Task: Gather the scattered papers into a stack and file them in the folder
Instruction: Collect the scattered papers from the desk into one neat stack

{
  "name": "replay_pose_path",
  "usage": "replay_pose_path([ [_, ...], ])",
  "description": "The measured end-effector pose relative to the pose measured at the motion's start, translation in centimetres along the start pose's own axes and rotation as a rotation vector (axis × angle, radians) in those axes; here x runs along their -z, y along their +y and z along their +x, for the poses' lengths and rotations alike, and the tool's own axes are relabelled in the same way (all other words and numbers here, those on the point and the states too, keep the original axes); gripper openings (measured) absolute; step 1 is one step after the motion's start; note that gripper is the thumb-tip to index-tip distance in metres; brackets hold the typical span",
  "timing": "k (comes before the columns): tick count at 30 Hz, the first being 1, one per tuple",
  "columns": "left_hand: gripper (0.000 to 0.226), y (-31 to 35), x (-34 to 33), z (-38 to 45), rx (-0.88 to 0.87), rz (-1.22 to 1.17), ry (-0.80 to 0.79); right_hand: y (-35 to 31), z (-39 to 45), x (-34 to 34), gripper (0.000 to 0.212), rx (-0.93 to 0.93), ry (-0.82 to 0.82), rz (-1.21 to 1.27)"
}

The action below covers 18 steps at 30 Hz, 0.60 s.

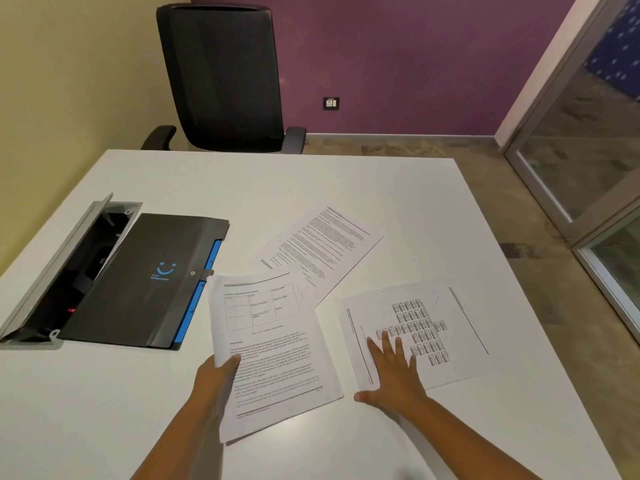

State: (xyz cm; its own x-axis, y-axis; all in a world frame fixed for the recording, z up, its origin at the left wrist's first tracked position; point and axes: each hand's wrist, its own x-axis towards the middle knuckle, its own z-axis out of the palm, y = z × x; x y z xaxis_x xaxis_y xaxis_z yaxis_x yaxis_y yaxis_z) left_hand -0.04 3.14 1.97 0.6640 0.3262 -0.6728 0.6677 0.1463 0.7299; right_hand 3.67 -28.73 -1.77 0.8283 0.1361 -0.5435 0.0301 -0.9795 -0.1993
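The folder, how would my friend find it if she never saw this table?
Look at the white table, left side, beside the open cable hatch. The folder lies there flat and shut. Unlike the white papers, it is black with a blue smiley.

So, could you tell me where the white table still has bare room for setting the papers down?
Bare white table runs between the black chair and the text sheet; also nearest you, below the black folder. The centre is crowded with papers.

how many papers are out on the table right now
3 visible: a text sheet farthest back, a table-and-text bundle in the left hand, a diagram sheet under the right hand. More may lie underneath.
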Motion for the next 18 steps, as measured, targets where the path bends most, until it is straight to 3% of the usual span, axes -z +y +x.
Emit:
replay_pose_path([
  [2,0.020,0.1,-0.3,0.1,-0.033,0.067,0.051,-0.4,-0.2,0.3,0.106,-0.001,0.012,0.018],
  [7,0.028,0.5,-0.9,0.4,-0.131,0.201,0.402,-1.1,-1.3,2.3,0.059,-0.041,0.130,0.071],
  [9,0.030,1.0,-1.0,0.5,-0.135,0.265,0.524,-1.2,-1.7,3.3,0.053,-0.069,0.284,0.305],
  [11,0.024,1.3,-0.9,0.8,-0.197,0.302,0.544,-1.7,-2.0,4.4,0.049,-0.017,0.439,0.572],
  [13,0.020,1.4,-0.9,1.3,-0.214,0.244,0.388,-2.6,-2.3,5.1,0.054,0.176,0.465,0.602],
  [18,0.054,3.1,-1.5,0.8,0.110,-0.262,-0.221,-5.1,-1.8,5.0,0.060,0.567,0.331,0.276],
])
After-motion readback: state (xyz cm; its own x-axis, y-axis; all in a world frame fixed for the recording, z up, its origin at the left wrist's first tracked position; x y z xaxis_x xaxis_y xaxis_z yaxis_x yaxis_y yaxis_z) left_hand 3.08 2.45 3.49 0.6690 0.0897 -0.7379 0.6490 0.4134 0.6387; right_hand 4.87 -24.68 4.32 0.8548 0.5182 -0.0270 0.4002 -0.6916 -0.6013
